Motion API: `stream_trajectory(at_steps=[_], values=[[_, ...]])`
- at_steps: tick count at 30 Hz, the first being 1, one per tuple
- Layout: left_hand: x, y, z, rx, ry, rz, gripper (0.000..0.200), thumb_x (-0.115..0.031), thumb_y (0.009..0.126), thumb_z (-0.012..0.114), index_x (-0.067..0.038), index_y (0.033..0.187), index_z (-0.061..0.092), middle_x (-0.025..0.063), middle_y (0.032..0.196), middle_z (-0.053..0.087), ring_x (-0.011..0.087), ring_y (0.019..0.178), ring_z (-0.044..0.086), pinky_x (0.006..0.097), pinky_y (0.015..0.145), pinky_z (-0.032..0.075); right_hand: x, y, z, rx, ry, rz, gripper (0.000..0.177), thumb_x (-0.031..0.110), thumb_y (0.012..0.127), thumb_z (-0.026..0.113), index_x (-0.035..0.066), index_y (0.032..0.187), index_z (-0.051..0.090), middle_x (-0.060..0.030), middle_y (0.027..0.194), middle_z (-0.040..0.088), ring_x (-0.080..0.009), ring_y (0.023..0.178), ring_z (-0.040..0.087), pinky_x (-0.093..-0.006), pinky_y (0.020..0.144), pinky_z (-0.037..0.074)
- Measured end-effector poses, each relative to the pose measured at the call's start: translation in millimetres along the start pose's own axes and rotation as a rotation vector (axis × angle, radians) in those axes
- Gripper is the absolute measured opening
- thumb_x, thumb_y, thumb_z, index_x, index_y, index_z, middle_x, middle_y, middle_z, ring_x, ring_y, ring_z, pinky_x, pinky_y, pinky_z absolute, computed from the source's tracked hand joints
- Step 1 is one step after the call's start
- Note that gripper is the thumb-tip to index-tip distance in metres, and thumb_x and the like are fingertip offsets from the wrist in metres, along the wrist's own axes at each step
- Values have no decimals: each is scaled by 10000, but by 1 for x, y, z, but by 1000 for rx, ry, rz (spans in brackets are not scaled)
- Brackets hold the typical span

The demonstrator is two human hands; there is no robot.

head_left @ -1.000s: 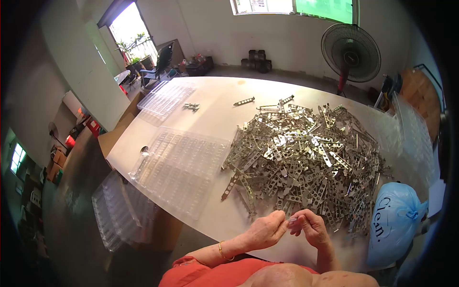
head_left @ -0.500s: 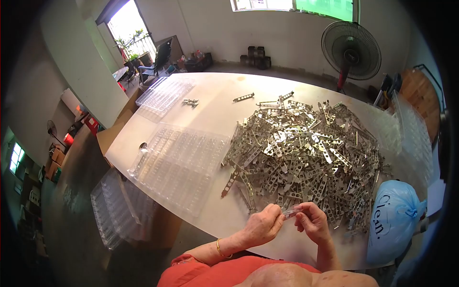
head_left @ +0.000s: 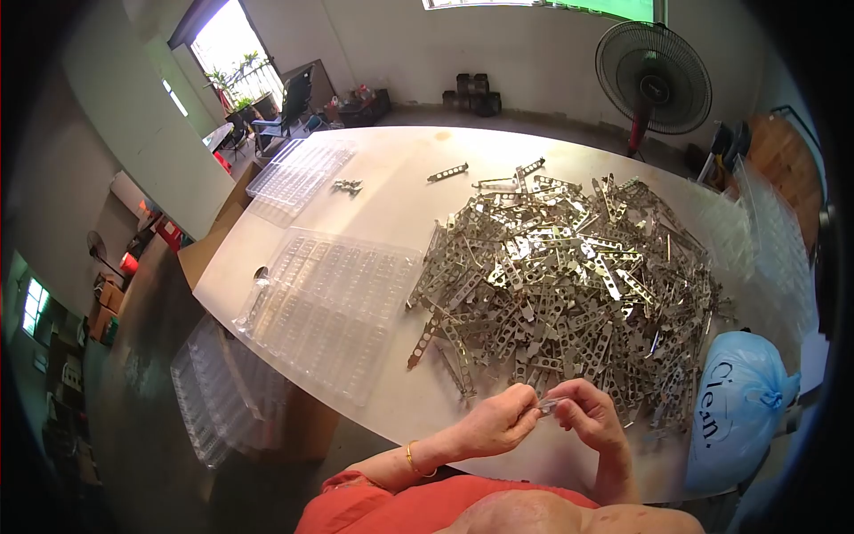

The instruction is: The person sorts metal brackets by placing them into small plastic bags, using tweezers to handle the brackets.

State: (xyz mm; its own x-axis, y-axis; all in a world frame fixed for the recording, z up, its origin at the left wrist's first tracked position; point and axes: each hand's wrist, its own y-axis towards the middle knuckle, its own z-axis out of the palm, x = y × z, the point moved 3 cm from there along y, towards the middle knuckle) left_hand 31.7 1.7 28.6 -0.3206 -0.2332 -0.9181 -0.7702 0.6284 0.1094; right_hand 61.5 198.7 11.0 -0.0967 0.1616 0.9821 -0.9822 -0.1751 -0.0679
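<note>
A small, thin, shiny strip (head_left: 550,405). Left hand (head_left: 501,422) and right hand (head_left: 592,422) pinch it, fingers nearly together.

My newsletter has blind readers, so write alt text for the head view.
A person's left hand and right hand hold a small shiny piece in front of a large heap of metal strips on a pale table. Clear plastic trays lie to the left, and a tied blue bag marked "Clean." sits at the right.
</note>
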Motion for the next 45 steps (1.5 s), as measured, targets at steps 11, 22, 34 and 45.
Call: stream_trajectory(at_steps=[11,22,34,45], values=[[-2,10,-7,-88,101,83,148,-150,945,667,-29,1010,613,127,922,589,261,814,617,347,712,495,2,1,2,56,-147,-44,38,86,1004,579,52,1018,588,12,745,590,-27,585,501,-195,507,396],[30,1,-11,-78,-886,-364,189,-144,1041,533,-3,1164,560,77,1025,651,163,825,678,299,746,547,-5,3,-14,-175,289,45,171,230,1038,570,60,1047,558,27,679,485,-43,500,401,-209,441,343],[27,3,-5,123,-1122,-415,219,-93,959,666,33,1122,590,90,923,672,141,695,646,273,592,545,-7,1,-7,16,339,62,213,268,1040,566,57,1072,554,35,627,457,-52,468,386,-215,427,331],[20,0,-27,-267,-719,-222,66,-33,994,573,8,1044,569,55,815,629,103,607,594,219,512,491,-4,2,-10,-28,258,109,182,245,1043,560,66,1076,551,37,654,468,-47,489,404,-209,437,333]])
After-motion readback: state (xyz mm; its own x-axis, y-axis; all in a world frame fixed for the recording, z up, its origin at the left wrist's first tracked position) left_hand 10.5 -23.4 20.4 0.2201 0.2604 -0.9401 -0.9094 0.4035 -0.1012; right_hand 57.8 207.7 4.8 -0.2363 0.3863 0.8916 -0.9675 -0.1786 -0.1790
